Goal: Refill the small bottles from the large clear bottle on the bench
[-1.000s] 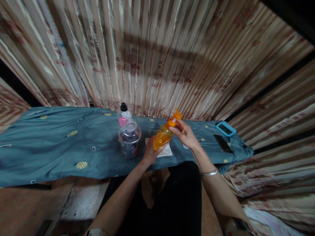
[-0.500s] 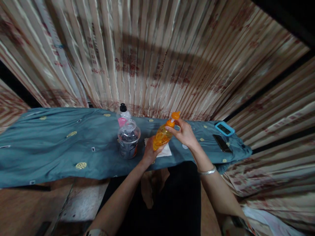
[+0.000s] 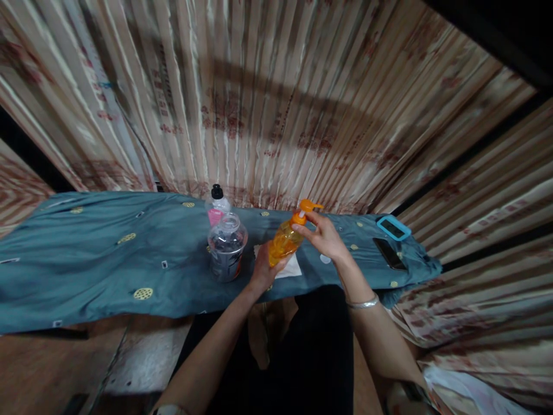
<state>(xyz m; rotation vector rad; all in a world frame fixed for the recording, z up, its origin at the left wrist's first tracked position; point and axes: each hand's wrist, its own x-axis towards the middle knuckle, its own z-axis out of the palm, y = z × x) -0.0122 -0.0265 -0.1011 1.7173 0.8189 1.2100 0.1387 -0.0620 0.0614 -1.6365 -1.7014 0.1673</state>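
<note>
In the head view, grips a pump bottle (image 3: 283,243) with orange-yellow contents in the left hand (image 3: 262,270), clamped with thumb and fingers around the lower part of the see-through body. Pinches the orange collar (image 3: 298,218) at the neck between thumb and fingers of the right hand (image 3: 324,237), closed on the same bottle just below the pump head (image 3: 309,205). Holds the bottle tilted near the middle of the teal cloth (image 3: 99,242), top leaning away and to the right, base down to the left; points the spout to the right. Cannot tell, with the base partly hidden by the left hand, about contact with anything below. Shows a sheet of white paper (image 3: 292,267) on the cloth, partly covered by bottle and hand. Includes, to the left and apart from the hand, an upright clear plastic cup (image 3: 227,253) with a domed top, and just behind it a squeeze bottle (image 3: 215,215) with black cap and pink label. Includes, toward the right end, a dark smartphone (image 3: 389,253) lying flat, near a blue-framed device (image 3: 393,228). Wears a silver bracelet (image 3: 363,303) on the right wrist.
</note>
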